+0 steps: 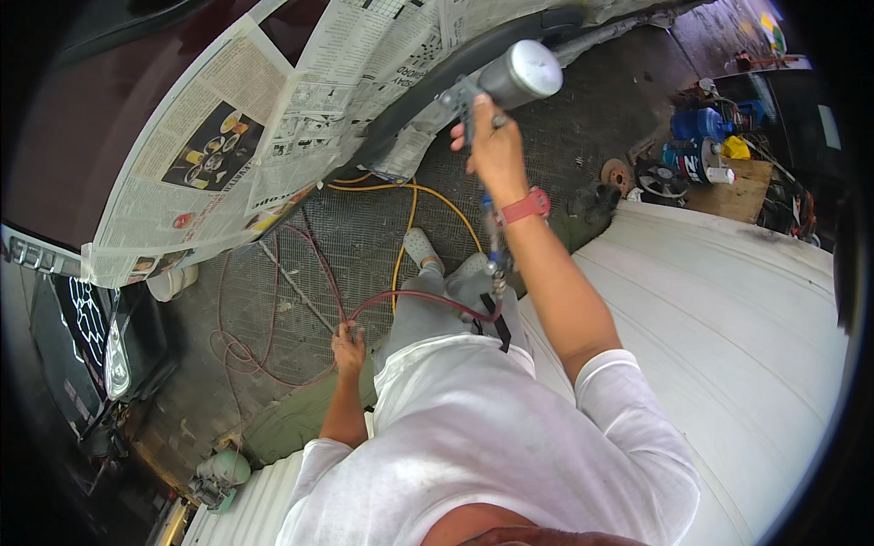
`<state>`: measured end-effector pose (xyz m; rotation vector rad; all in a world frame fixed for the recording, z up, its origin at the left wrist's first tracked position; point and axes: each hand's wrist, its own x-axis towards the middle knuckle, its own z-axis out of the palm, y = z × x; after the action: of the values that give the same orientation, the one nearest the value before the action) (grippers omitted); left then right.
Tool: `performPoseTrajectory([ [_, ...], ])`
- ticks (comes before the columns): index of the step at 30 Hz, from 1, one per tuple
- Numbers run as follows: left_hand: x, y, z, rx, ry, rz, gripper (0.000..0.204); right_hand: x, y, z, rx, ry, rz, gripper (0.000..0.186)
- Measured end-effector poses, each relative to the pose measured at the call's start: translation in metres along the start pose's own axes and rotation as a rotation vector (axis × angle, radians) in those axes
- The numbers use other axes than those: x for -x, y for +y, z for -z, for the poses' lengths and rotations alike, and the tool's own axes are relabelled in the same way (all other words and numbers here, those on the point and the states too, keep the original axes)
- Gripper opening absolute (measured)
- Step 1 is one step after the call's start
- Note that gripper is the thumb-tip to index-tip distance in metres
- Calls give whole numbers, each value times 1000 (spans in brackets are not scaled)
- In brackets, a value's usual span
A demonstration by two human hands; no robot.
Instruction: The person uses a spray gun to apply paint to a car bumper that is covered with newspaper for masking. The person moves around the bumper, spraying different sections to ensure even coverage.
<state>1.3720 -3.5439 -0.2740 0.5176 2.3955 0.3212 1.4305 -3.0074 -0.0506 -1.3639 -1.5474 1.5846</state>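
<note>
My right hand (pixel 492 150) grips a metal spray gun (pixel 466 100) with a grey cup (pixel 521 75) raised beside the dark curved trim (pixel 421 109) of a maroon car (pixel 82 127), whose side is covered in taped newspaper (pixel 205 155). A blue-and-silver fitting (pixel 496 265) hangs below the gun on a red hose (pixel 410 293). Lower down at the left of my legs, my left hand (pixel 348 341) has its fingers closed on the red hose.
Red and yellow hoses (pixel 444 202) lie on the grimy floor around my feet. A white ridged panel (pixel 701 309) spans the right side. Containers and parts (pixel 696 159) crowd the upper right. A green compressor (pixel 223 469) and dark car parts (pixel 82 346) stand at left.
</note>
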Motion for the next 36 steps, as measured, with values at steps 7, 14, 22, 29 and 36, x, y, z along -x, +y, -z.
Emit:
performPoseTrajectory([
  [7,-33,46,-10,370,-195,-184,34,-68,-39,93,33,123,75,64],
  [14,-31,154,0,406,-356,-104,31,-131,-66,189,18,133,52,66],
  [22,4,269,-38,378,-349,-94,28,-238,-54,298,-84,83,22,64],
  [29,36,388,-57,284,-279,-83,31,-335,-23,382,-66,19,-42,63],
  [36,57,460,-59,229,-257,18,33,-426,33,433,-161,47,-80,64],
])
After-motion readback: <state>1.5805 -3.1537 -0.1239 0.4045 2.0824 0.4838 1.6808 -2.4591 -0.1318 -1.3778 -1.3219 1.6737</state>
